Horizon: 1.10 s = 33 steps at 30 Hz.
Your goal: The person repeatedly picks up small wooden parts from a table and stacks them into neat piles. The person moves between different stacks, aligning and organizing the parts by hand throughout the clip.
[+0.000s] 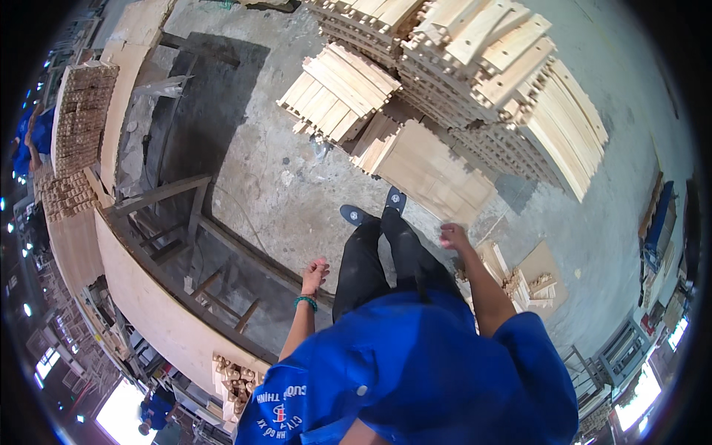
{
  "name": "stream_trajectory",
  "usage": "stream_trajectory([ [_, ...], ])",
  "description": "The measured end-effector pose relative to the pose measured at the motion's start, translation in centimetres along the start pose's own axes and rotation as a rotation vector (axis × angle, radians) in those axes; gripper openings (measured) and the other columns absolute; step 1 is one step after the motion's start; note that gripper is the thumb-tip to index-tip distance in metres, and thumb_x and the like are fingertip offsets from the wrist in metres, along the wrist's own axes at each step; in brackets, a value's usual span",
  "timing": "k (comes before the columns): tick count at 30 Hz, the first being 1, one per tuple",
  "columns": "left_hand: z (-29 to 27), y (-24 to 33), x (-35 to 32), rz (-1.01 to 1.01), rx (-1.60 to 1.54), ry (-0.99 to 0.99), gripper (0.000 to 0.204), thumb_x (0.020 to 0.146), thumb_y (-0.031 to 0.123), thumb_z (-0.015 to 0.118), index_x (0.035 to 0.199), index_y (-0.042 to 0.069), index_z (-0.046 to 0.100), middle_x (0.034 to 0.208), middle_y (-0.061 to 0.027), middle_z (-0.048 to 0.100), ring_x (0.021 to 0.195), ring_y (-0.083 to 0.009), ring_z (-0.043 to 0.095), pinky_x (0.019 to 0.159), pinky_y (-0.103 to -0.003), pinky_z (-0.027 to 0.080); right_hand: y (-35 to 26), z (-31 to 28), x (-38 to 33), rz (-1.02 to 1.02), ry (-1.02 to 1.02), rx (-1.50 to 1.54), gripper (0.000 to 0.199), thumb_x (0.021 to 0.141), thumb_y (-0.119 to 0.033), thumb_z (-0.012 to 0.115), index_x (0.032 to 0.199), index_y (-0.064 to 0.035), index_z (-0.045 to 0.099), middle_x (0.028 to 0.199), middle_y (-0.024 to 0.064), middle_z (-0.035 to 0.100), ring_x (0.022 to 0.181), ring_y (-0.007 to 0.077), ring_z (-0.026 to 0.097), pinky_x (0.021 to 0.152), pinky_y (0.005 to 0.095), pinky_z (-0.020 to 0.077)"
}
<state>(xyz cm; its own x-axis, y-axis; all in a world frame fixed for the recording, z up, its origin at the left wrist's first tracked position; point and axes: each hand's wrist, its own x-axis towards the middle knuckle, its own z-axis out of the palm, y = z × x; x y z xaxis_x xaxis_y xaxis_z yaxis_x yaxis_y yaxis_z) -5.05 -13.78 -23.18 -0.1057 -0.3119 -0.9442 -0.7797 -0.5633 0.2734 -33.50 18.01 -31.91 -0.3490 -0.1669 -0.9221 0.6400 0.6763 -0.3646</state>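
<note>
My left hand [315, 275], with a green bead bracelet [305, 302] at the wrist, hangs beside my left thigh. Its fingers are half curled and a little apart, and I see nothing in them. On the other side, my right hand [454, 237] hangs away from my leg with the fingers curled in, and no thing shows in it. Nearest to the right hand lies a low stack of pale wooden boards [437, 174] on the floor. Closer to my right forearm are short wood pieces [517, 285] on a flat panel [545, 271].
Ahead stand a tall stack of wooden slats [482, 67] and a smaller slat stack [340, 93]. A long wooden bench [170, 308] curves along my left, bearing bundled wood pieces [83, 111]. Concrete floor [267, 193] lies around my feet. A person in blue [156, 408] is at the lower left.
</note>
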Motion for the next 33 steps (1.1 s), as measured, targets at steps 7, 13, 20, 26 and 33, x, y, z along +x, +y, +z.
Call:
stream_trajectory([
  [7,3.3,1.7,13.9,0.022,0.183,-0.076,0.032,0.089,0.037,0.058,0.107,0.011,0.060,0.097,-0.0010,0.065,0.086,-0.0134,0.060,0.072,-0.029,0.043,-1.0,3.7,5.3,0.084,-0.067,-0.048,0.033,0.081,-0.014,0.054,0.113,-0.0065,0.058,0.082,0.0082,0.066,0.070,0.0144,0.063,0.059,0.0274,0.0516],
  [13,7.7,5.7,32.7,0.377,0.541,0.060,0.037,0.089,0.035,0.053,0.109,0.005,0.061,0.099,-0.0146,0.066,0.094,-0.0281,0.062,0.082,-0.037,0.047,-0.9,8.9,13.0,0.115,-0.189,-0.003,0.032,0.085,-0.017,0.056,0.116,-0.0073,0.057,0.085,0.0066,0.066,0.075,0.0132,0.063,0.065,0.0267,0.0512],
  [20,16.0,16.7,44.1,0.510,0.696,0.121,0.039,0.087,0.036,0.050,0.118,0.013,0.058,0.112,-0.0169,0.061,0.103,-0.0340,0.059,0.089,-0.041,0.046,4.5,11.8,22.3,0.258,-0.147,0.007,0.031,0.087,-0.015,0.053,0.117,-0.0073,0.057,0.086,0.0057,0.066,0.076,0.0106,0.062,0.065,0.0240,0.0500],
  [26,16.4,16.3,50.7,0.526,0.884,-0.011,0.056,0.091,0.042,0.042,0.140,0.019,0.031,0.132,-0.0176,0.048,0.118,-0.0298,0.050,0.100,-0.039,0.038,4.5,14.7,27.8,0.213,-0.203,0.089,0.031,0.089,-0.015,0.053,0.119,-0.0070,0.056,0.089,0.0055,0.066,0.077,0.0107,0.062,0.066,0.0237,0.0501],
  [33,18.9,13.0,48.6,0.734,0.653,0.175,0.068,0.084,0.057,0.051,0.122,0.000,0.050,0.117,-0.0221,0.055,0.103,-0.0353,0.057,0.086,-0.043,0.045,2.5,13.0,32.4,0.188,-0.123,0.186,0.035,0.089,-0.019,0.054,0.122,-0.0058,0.053,0.094,0.0061,0.064,0.085,0.0126,0.061,0.073,0.0287,0.0498],
])
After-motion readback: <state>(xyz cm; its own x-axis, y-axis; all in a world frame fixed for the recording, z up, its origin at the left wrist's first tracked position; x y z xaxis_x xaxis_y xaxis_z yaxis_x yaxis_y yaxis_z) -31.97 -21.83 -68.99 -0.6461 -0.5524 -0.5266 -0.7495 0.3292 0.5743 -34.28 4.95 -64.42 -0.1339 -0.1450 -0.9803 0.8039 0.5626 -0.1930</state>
